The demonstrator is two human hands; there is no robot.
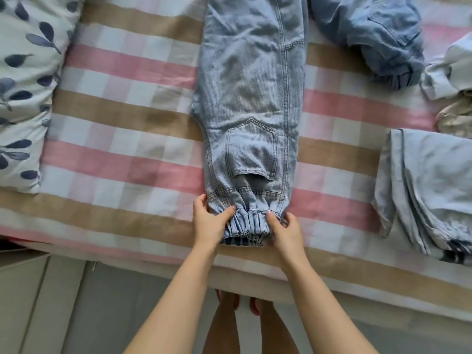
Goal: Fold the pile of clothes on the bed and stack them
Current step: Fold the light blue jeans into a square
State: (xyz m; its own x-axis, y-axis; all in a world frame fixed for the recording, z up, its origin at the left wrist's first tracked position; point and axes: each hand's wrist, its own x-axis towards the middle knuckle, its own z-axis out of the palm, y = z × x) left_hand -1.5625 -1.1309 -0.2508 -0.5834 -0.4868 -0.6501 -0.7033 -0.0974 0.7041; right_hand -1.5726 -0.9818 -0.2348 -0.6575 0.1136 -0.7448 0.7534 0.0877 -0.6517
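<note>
Head view: left hand (208,222) and right hand (287,232) each pinch a corner of the waistband (246,224) of the jeans (250,98); lifting both evenly should carry it squarely over the legs.

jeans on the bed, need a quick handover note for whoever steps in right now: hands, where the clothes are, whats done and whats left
Left hand: grips the jeans at the left end of the elastic waistband.
Right hand: grips the right end of the same waistband.
Jeans: flat on the checked sheet, apparently halved lengthwise, back pocket up, waistband at the near edge.
Done: one folded pale blue garment lies to the right.
Left: fold these jeans crosswise and stack them. Then fold the crumpled denim piece and the pale bundle at the far right.
</note>
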